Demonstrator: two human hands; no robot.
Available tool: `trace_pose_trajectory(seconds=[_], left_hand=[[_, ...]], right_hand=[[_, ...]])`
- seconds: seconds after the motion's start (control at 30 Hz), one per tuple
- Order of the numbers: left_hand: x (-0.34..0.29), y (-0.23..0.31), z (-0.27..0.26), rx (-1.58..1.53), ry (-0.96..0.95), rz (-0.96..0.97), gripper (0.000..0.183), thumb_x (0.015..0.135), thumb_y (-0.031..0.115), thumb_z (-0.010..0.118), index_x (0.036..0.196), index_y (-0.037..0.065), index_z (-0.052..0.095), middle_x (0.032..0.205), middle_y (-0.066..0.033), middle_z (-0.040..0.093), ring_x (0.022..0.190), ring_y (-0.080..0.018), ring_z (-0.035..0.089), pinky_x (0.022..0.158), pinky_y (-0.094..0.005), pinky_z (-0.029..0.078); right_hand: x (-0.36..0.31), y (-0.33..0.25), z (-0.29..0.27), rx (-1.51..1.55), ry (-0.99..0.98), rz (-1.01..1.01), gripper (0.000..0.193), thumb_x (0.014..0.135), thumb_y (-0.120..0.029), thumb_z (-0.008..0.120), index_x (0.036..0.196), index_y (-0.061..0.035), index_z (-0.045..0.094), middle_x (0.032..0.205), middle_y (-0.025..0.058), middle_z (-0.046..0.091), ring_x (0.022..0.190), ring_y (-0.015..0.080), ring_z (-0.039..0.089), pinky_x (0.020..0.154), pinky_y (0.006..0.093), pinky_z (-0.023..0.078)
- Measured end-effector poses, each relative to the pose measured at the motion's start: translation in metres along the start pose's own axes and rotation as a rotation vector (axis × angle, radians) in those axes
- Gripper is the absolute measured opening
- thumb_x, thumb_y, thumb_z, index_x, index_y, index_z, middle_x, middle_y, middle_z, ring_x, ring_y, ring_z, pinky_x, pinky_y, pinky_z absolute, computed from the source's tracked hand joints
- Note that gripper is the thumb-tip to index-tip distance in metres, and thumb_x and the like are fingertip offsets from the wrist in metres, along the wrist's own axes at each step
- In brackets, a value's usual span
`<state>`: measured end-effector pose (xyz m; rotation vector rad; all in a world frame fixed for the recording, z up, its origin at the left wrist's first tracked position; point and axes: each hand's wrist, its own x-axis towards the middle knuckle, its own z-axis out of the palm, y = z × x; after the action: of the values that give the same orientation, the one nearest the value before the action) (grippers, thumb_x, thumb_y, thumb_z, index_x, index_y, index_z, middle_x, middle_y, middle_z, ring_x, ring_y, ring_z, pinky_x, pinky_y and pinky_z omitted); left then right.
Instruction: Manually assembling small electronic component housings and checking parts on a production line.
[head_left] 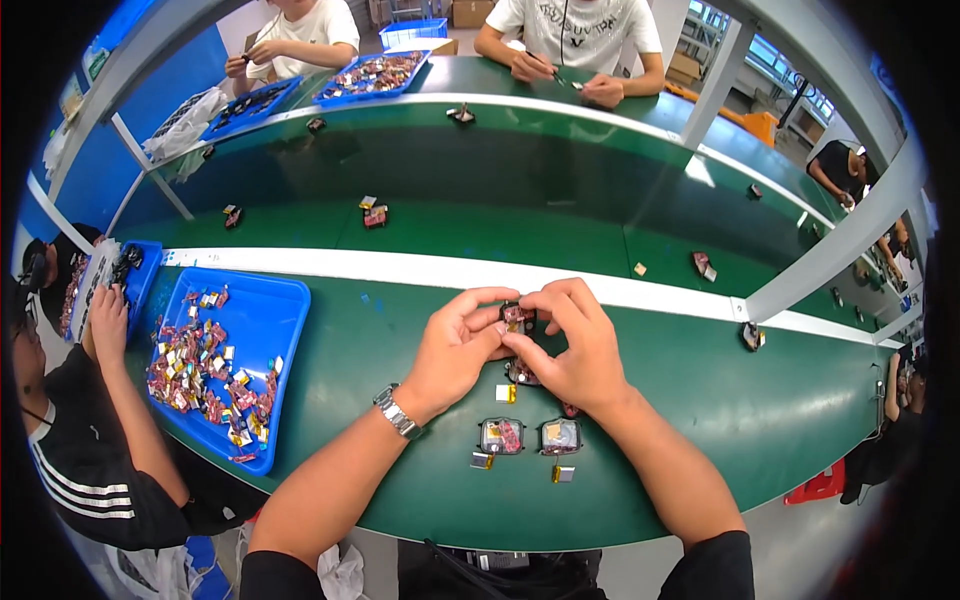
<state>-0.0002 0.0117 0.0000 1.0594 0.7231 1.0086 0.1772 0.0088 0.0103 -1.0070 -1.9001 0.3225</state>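
Note:
Between the fingertips of both hands is a small black casing with a red circuit board [514,316]. My left hand [455,350] pinches it from the left, and my right hand [572,345] grips its right side with thumb and forefinger. Just below, another casing [522,372] lies on the green table, partly hidden by my right hand. A silver battery with a yellow end [506,394] lies beside it. Nearer to me sit two open black casings, a left one [501,436] showing red board and a right one [560,436], each with a battery [482,461] below it.
A blue tray [290,350] piled with red boards and batteries stands at my left, beside a co-worker's arm [140,430]. Beyond the white rail [420,268], a green belt [480,220] carries scattered casings [374,214]. A grey post [835,255] rises at the right. Other people sit across.

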Motion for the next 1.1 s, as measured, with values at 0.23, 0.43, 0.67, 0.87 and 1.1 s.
trace_pose_trajectory(seconds=[0.23, 0.43, 0.67, 0.87, 1.1], left_hand=[[0.0, 0.0, 0.0, -0.006, 0.022, -0.01, 0.032, 0.098, -0.002, 0.045, 0.129, -0.003, 0.047, 0.122, -0.0163, 0.062, 0.106, -0.0177, 0.063, 0.089, -0.0322, 0.057], [-0.002, 0.0, 0.002, -0.061, 0.075, -0.006, 0.032, 0.097, -0.003, 0.044, 0.129, -0.003, 0.046, 0.123, -0.0174, 0.061, 0.112, -0.0211, 0.062, 0.093, -0.0331, 0.056], [0.001, -0.001, 0.001, 0.007, 0.064, -0.032, 0.034, 0.097, -0.001, 0.047, 0.131, -0.001, 0.046, 0.123, -0.0161, 0.061, 0.115, -0.0216, 0.061, 0.098, -0.0366, 0.054], [-0.002, 0.0, 0.0, -0.025, 0.016, 0.008, 0.035, 0.097, -0.003, 0.046, 0.132, -0.002, 0.045, 0.124, -0.0156, 0.06, 0.116, -0.0214, 0.059, 0.1, -0.0368, 0.053], [0.0, -0.002, 0.0, -0.012, -0.025, 0.002, 0.035, 0.096, -0.006, 0.044, 0.132, -0.002, 0.045, 0.125, -0.0155, 0.059, 0.116, -0.0197, 0.059, 0.099, -0.0347, 0.052]], right_hand=[[-0.009, -0.011, 0.006, -0.084, -0.057, 0.071, 0.04, 0.072, -0.009, 0.078, 0.106, -0.0038, 0.057, 0.097, 0.0103, 0.055, 0.083, 0.0257, 0.062, 0.067, 0.0345, 0.054], [-0.007, -0.007, 0.001, -0.109, -0.063, -0.087, 0.027, 0.07, 0.0, 0.067, 0.096, -0.004, 0.063, 0.099, 0.0092, 0.056, 0.082, 0.0233, 0.062, 0.065, 0.0334, 0.054], [-0.004, -0.002, -0.002, -0.076, -0.034, -0.103, 0.022, 0.069, 0.001, 0.066, 0.09, -0.0051, 0.065, 0.098, 0.0085, 0.057, 0.08, 0.0231, 0.062, 0.065, 0.0328, 0.054], [-0.005, 0.003, 0.001, -0.145, -0.045, -0.104, 0.017, 0.07, -0.002, 0.072, 0.085, -0.0045, 0.063, 0.099, 0.0084, 0.057, 0.079, 0.0231, 0.062, 0.064, 0.0328, 0.054], [-0.003, 0.005, 0.002, -0.135, 0.021, -0.112, 0.021, 0.073, -0.002, 0.074, 0.092, -0.0067, 0.067, 0.099, 0.0076, 0.06, 0.08, 0.0231, 0.063, 0.064, 0.0333, 0.054]])
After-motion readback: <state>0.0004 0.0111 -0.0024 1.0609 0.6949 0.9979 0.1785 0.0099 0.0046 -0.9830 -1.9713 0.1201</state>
